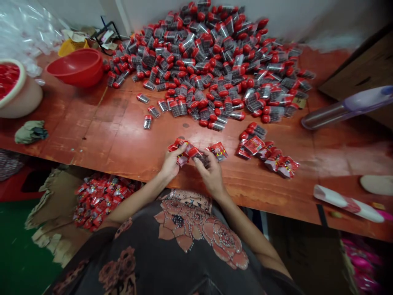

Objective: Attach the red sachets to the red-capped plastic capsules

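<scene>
**No readable text**
Red foil packets [253, 145] near the hands bear small printed labels, too small to read; the lettering on the floral top [172, 262] is also illegible.

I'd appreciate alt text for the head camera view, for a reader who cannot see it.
A person's left hand and right hand hold red foil packets over a wooden table, with more packets to the right. Behind them lies a large heap of clear tubes with red caps.
</scene>
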Demonstrator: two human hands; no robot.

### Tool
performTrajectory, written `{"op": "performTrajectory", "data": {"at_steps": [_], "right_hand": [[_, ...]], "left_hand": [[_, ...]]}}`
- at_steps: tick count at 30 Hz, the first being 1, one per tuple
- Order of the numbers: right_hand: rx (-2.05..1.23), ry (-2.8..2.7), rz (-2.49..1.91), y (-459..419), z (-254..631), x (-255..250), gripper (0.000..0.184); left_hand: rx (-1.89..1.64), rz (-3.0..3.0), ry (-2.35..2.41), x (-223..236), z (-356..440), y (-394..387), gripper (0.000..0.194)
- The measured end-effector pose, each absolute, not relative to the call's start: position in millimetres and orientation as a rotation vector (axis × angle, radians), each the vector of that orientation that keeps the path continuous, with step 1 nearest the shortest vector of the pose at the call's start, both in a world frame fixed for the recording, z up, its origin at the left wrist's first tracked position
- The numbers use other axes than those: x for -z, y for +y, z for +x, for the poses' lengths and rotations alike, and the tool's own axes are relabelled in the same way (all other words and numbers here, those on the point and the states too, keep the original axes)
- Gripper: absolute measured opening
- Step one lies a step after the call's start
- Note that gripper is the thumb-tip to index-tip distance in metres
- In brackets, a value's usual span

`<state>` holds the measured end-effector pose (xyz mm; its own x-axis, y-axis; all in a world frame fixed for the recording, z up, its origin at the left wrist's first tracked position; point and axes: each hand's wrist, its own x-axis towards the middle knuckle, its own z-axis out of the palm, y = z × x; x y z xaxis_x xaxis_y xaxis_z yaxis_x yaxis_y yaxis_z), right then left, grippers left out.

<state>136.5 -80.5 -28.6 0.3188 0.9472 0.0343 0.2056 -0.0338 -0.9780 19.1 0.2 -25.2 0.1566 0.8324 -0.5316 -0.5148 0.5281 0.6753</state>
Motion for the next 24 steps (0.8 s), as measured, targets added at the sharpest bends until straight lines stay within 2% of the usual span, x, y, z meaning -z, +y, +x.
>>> {"op": "performTrajectory", "data": {"at_steps": [6,14,20,24], "right_hand": [[-1.081,-0.987,-1.403,-78.6,146.2,20.8,0.03],[-1.172,-0.914,-1.408,-80.3,144.9,14.0,0.039],[-0.957,-1.045,-1.435,-85.7,139.5,17.5,0.038],[-0.766,-1.146,-1.487,-90.6,136.3,20.1,0.035]], "left_hand": [[-1.016,0.472,1.012,19.3,16.7,-3.7,0.026],[-1.028,0.534,1.024,10.6,15.4,-8.4,0.031],[-0.957,0.639,1.094,5.8,10.4,-14.4,0.037],[-0.953,0.735,1.126,4.0,6.3,-15.8,0.032]]}}
